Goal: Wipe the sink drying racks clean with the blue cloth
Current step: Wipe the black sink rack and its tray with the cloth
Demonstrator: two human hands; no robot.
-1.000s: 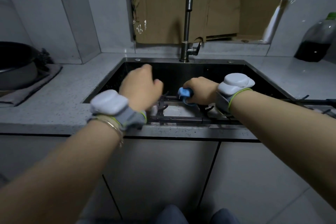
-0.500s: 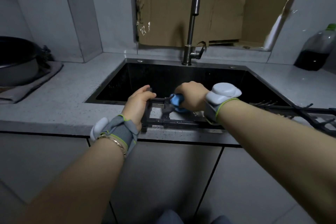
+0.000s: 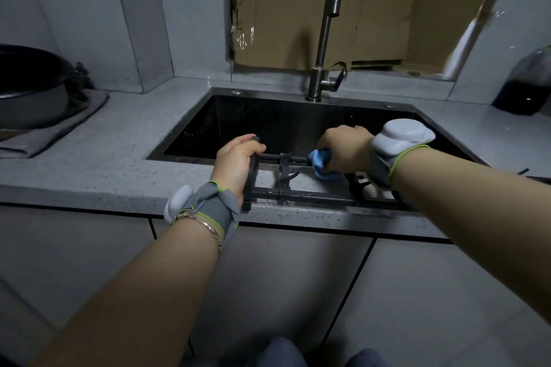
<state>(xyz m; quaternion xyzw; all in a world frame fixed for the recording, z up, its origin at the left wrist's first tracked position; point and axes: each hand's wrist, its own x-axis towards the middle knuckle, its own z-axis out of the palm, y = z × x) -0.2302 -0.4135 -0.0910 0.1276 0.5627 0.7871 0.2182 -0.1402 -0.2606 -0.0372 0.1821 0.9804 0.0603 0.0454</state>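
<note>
A dark metal drying rack (image 3: 301, 195) lies across the front edge of the black sink (image 3: 286, 119). My left hand (image 3: 237, 162) grips the rack's left end bar, fingers curled over it. My right hand (image 3: 346, 147) holds the bunched blue cloth (image 3: 322, 162) and presses it onto the rack's rear bar, right of a small upright prong. Most of the cloth is hidden under my right hand.
A tall steel tap (image 3: 326, 39) rises behind the sink, with cardboard (image 3: 372, 6) over the opening behind it. A dark pan (image 3: 26, 89) sits on a grey cloth at the left. A dark bottle (image 3: 524, 89) stands at the right. More rack bars (image 3: 533, 177) extend right.
My left hand came down from above the rack and took hold of its left end bar. My right hand with the blue cloth slid a little right along the rear bar.
</note>
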